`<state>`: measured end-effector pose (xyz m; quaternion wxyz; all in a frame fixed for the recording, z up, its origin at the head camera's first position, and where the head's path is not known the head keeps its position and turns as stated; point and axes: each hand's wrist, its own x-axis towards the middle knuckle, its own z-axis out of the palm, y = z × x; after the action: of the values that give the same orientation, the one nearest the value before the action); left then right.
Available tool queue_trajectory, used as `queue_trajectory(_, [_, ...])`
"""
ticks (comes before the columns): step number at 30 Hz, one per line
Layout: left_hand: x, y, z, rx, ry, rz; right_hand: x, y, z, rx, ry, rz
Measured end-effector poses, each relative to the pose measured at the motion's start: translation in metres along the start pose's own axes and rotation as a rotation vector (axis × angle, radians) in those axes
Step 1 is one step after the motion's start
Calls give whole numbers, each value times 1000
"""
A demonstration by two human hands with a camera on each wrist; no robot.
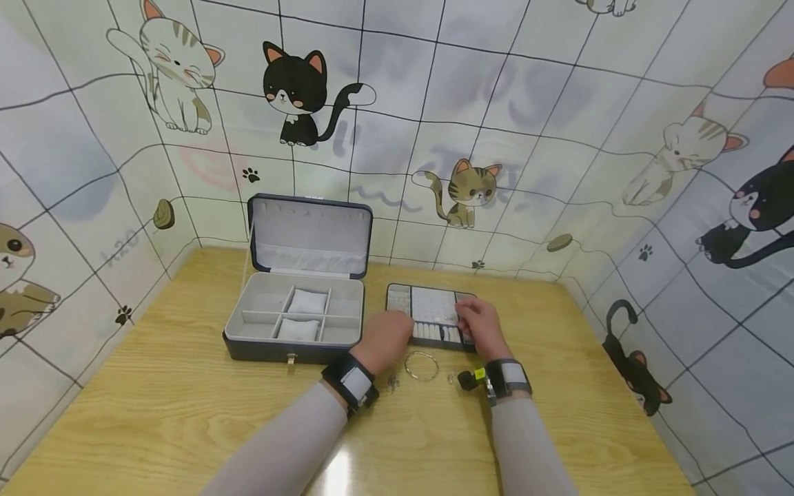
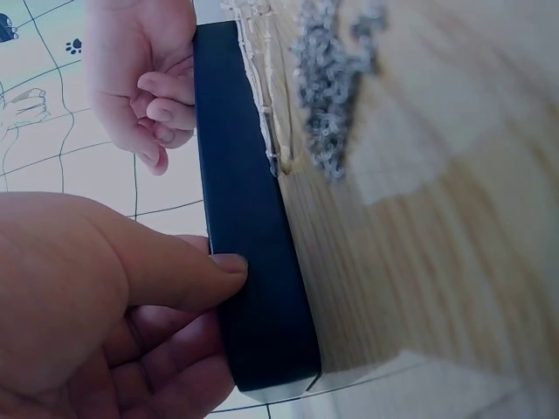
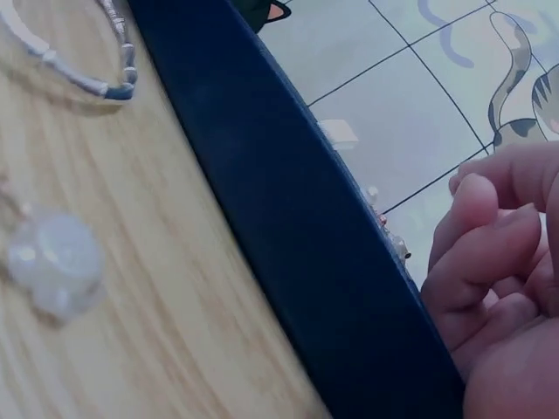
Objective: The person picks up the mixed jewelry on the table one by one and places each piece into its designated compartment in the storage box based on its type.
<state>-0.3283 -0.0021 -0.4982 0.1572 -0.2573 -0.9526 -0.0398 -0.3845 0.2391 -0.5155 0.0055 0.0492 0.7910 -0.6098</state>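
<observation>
A shallow dark-sided jewelry tray with pale compartments and ring rolls lies on the table. My left hand grips its left front corner, the thumb on the dark front wall. Over the tray's right part is my right hand, fingers bent and thumb close to the index finger; whether something small is pinched there is hidden. Tiny earrings show above the tray's edge beside it. In front lie a bracelet, a silver chain and a whitish translucent piece.
Left of the tray stands a dark jewelry box, lid raised. Two small white cushions sit in its middle compartments. A cat-patterned sheet hangs behind and beside the wooden table.
</observation>
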Motion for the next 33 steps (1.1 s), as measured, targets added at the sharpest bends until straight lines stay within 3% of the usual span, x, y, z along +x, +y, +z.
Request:
queue_trajectory(9, [1, 1, 1, 2, -26, -11, -3, 4, -4, 106, -24, -37])
queue_trajectory(13, [0, 0, 1, -6, -22, -17, -6, 5, -6, 204, -76, -60])
queue_trajectory(18, [1, 1, 0, -7, -9, -11, -10, 3, -13, 222, -172, -116])
queue_trajectory(24, [0, 1, -2, -11, -4, -9, -12, 0, -18, 115, -305, -148])
queue_trajectory(33, [0, 1, -3, -13, -17, -12, -14, -10, -26, -254, -543, -138])
